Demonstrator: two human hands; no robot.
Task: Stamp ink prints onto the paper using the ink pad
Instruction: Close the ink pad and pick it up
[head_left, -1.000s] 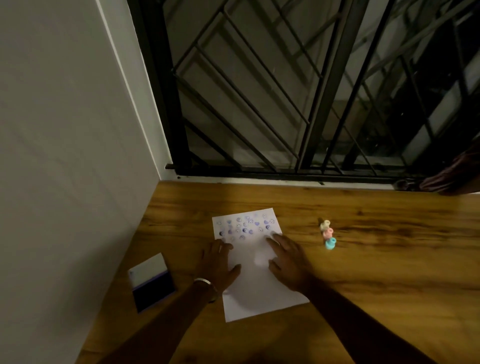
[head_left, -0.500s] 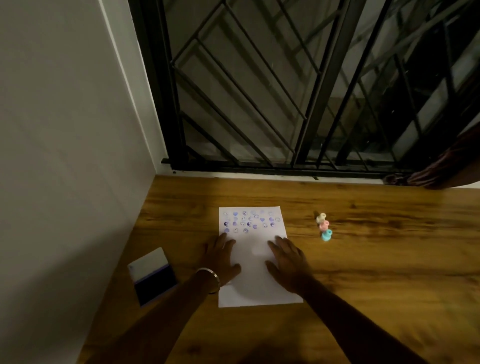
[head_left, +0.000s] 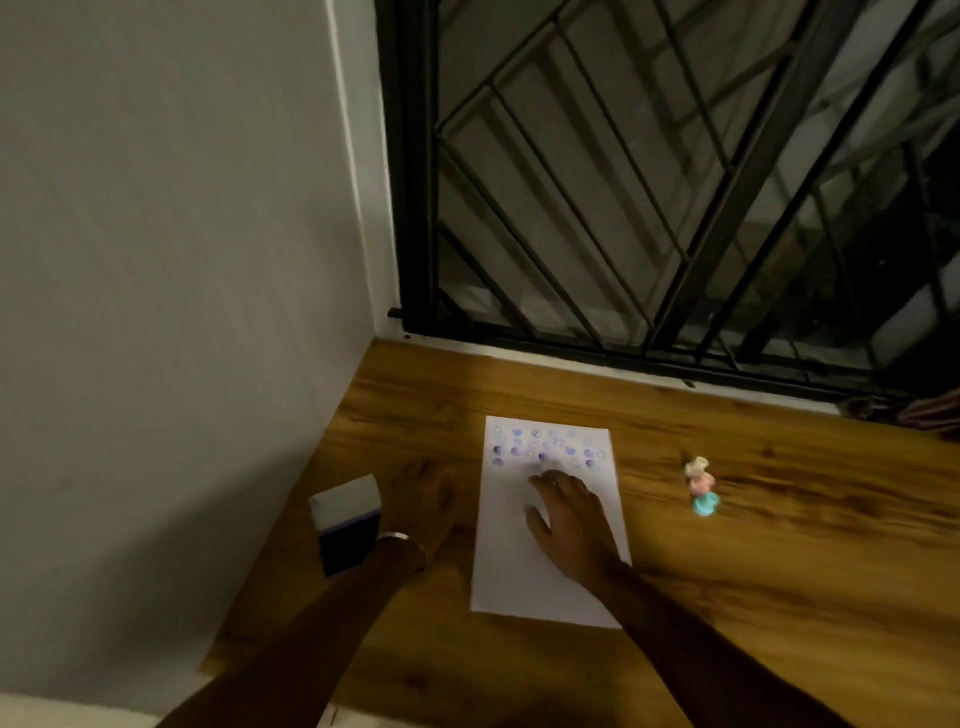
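Dim corner, white wall and barred window behind; wooden desk (head_left: 779, 545) carries all items. Since a second ago the left hand (head_left: 423, 499) has come off the paper (head_left: 519, 582) and now lies flat on bare wood, fingers spread, holding nothing — the open ink pad (head_left: 347, 525) sits just beside it on its outer side. The right hand (head_left: 571, 525) has stayed flat on the sheet, empty, palm down, pinning it; rows of purple prints (head_left: 548, 449) lie just beyond its fingertips. The paper has been squared up meanwhile. Small pastel stamps (head_left: 702, 488) stand well apart to the right hand's outer side, untouched. Judgement — the sheet is set for another row, but neither hand has a stamp; one must be fetched and inked first.
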